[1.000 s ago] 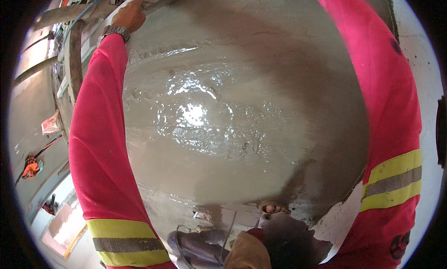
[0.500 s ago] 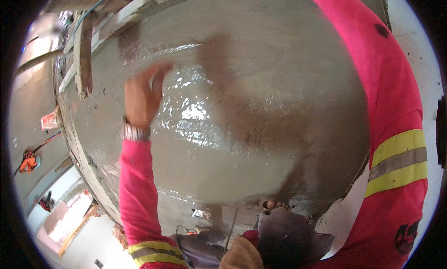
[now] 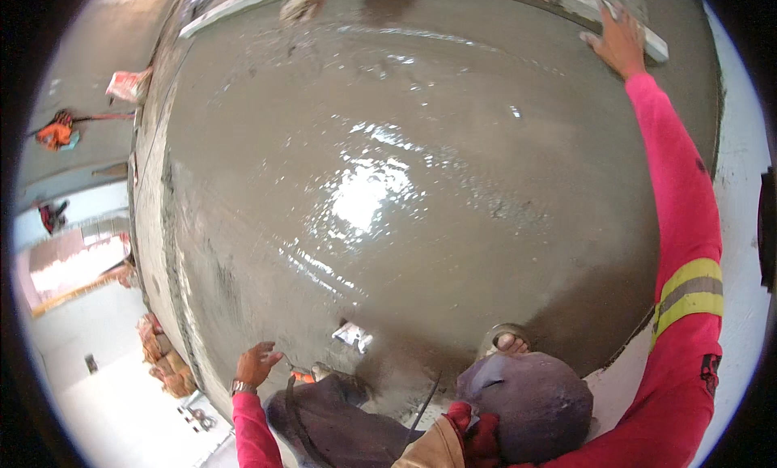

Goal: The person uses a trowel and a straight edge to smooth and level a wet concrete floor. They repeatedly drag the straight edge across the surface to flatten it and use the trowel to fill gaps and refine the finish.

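A broad sheet of wet grey concrete (image 3: 453, 257) lies before me, glossy with water in the middle. At the far right my right hand (image 3: 622, 45) is closed over the end of a long pale straightedge board (image 3: 558, 0), fingers across it and thumb apart on the near side. The board's middle runs out of view at the top; a pale length also shows at the far left. My left hand (image 3: 256, 363) is low on the left beside my knee, fingers loosely bent and apart, holding nothing.
A rough edge strip (image 3: 174, 249) bounds the concrete on the left. My bare foot (image 3: 510, 342) stands at the near side. Wooden stick (image 3: 303, 2) juts in at the top. Bags (image 3: 166, 359) lie beyond the left edge; a pale wall (image 3: 740, 144) rises on the right.
My left hand has drawn back from above the concrete to beside my knee. My right hand has come into view on the board's end. The view has shifted.
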The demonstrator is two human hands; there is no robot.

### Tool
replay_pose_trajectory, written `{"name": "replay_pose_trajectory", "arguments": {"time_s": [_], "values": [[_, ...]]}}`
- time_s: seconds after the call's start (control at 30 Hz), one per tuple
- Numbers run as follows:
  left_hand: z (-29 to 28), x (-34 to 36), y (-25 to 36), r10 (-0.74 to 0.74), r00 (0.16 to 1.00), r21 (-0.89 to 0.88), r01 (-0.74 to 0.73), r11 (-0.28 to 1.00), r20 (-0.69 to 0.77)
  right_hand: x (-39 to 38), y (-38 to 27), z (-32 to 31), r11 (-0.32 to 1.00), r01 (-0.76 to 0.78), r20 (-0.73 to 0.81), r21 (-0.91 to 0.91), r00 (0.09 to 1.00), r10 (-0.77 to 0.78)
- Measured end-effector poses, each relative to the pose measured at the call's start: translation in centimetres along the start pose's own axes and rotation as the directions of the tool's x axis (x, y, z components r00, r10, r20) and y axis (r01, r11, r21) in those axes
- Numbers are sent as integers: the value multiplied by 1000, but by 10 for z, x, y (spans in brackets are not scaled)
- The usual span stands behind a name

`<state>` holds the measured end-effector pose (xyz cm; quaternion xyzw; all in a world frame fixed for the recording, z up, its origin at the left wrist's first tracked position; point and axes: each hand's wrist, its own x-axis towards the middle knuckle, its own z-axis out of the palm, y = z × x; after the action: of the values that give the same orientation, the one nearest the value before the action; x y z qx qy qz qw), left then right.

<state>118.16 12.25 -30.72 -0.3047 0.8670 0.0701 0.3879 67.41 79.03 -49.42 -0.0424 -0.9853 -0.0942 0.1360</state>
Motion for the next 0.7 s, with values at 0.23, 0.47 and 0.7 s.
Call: {"name": "replay_pose_trajectory", "arguments": {"time_s": [0.23,0.47,0.7], "values": [[45,-87,-76,-11,955,-799,255,544,297,-75,-44,-64,884,25,177,468,977,-121],[81,-140,-90,96,951,-836,-305,456,-294,-253,-120,-137,364,323,20,873,724,-690],[88,-175,-68,-97,869,-786,-385,483,-485,-408,-121,-184,353,155,360,923,-21,-933]]}}
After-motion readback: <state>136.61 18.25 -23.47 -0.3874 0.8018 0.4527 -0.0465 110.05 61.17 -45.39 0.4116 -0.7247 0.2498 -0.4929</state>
